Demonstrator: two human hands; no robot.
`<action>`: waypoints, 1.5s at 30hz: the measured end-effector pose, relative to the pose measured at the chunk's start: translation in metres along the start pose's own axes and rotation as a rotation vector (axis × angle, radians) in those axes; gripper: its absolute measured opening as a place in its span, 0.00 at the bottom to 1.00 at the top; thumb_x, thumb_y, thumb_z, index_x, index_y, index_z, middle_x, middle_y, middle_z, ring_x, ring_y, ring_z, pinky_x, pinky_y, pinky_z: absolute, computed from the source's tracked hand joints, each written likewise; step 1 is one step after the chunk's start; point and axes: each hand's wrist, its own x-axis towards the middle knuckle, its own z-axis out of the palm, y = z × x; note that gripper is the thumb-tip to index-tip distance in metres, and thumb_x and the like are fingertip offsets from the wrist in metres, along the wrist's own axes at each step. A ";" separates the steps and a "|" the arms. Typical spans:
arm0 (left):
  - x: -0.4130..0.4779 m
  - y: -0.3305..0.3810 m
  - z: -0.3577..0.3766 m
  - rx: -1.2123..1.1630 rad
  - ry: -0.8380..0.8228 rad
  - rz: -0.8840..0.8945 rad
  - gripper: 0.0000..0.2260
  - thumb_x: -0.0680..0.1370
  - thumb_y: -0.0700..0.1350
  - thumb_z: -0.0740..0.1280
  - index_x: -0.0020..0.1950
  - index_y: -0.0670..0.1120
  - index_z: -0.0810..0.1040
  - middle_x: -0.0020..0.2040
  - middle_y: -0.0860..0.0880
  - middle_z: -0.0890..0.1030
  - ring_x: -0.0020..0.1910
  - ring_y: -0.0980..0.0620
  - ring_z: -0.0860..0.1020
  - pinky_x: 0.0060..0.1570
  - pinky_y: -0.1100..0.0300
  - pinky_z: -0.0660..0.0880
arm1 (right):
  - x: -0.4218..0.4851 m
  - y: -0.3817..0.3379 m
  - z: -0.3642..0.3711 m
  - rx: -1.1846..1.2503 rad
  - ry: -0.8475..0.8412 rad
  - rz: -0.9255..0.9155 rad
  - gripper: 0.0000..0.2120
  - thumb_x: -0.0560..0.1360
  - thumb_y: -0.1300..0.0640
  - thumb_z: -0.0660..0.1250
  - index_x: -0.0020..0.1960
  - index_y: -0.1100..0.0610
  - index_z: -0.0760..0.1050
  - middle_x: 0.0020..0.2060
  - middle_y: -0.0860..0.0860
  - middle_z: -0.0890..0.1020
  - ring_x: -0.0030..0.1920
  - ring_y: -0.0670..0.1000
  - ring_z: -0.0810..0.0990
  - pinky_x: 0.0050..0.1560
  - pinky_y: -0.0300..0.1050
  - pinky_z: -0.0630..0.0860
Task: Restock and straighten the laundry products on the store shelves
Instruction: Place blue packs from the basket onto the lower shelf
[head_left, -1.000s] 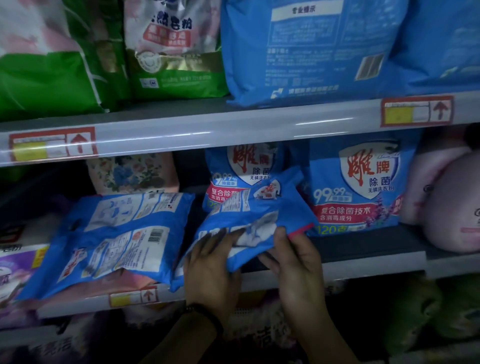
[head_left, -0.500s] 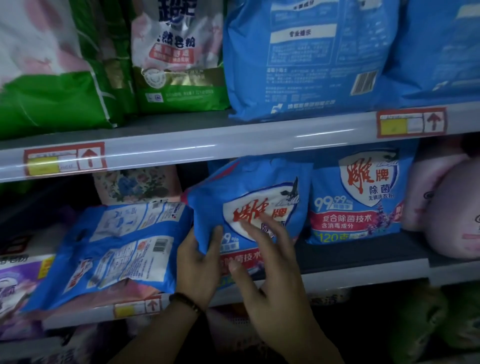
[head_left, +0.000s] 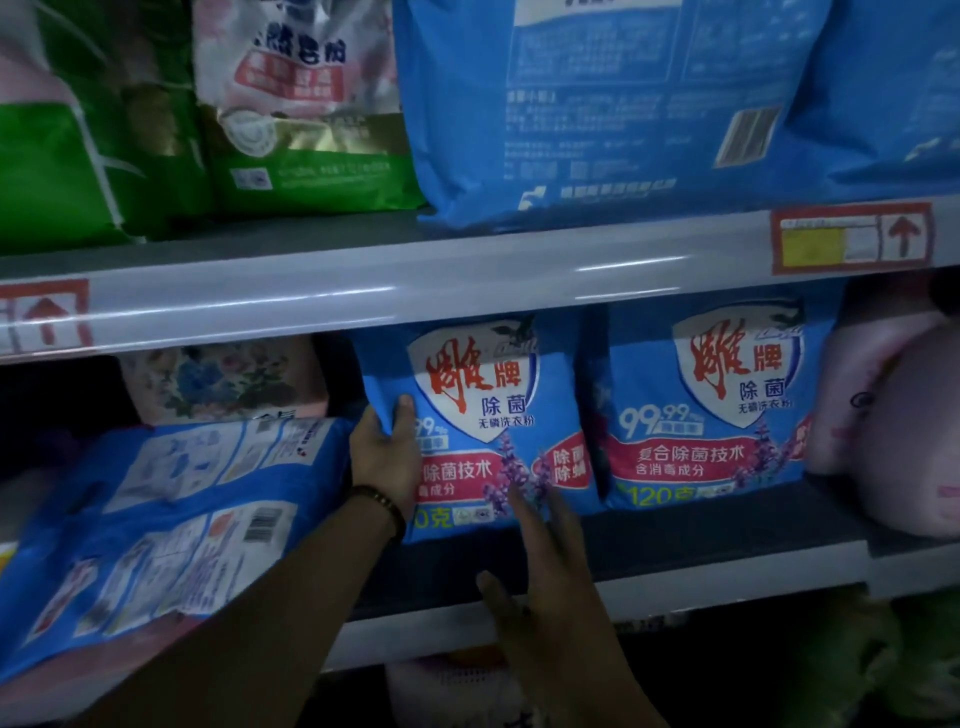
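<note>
Blue detergent bag (head_left: 483, 415) upright on middle shelf (head_left: 727, 545), front facing out, red characters on white shield, lavender print | left hand (head_left: 387, 457) clasps its left edge, thumb on front | right hand (head_left: 550, 582) open, fingers spread, fingertips touching bag's lower front | matching bag (head_left: 711, 405) just beside, right

Single head view, close, facing forward, slightly downward at middle shelf (head_left: 467, 296).

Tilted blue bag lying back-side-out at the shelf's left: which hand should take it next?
Probably the left hand: it is right beside the tilted blue bag, gripping the upright blue detergent bag by its left edge. The right hand is open, farther right.
</note>
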 end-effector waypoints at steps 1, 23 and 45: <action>0.007 -0.002 0.002 0.001 -0.008 -0.002 0.07 0.86 0.48 0.65 0.56 0.49 0.82 0.48 0.47 0.88 0.38 0.52 0.87 0.36 0.55 0.83 | 0.002 0.002 0.006 -0.051 -0.008 -0.009 0.38 0.78 0.32 0.61 0.80 0.31 0.43 0.82 0.40 0.31 0.83 0.42 0.43 0.71 0.34 0.61; -0.011 -0.050 -0.040 0.878 -0.139 0.088 0.30 0.66 0.45 0.84 0.59 0.52 0.69 0.55 0.51 0.85 0.54 0.46 0.84 0.55 0.51 0.80 | 0.035 0.006 0.033 -0.553 0.025 0.210 0.38 0.74 0.33 0.53 0.79 0.49 0.68 0.76 0.60 0.68 0.74 0.62 0.73 0.71 0.70 0.67; -0.134 0.042 -0.157 0.375 0.099 0.137 0.06 0.81 0.36 0.69 0.47 0.46 0.80 0.42 0.51 0.86 0.41 0.55 0.85 0.44 0.62 0.80 | 0.004 -0.110 0.088 0.033 0.007 -0.188 0.22 0.75 0.44 0.66 0.68 0.44 0.71 0.64 0.46 0.75 0.66 0.51 0.77 0.65 0.47 0.75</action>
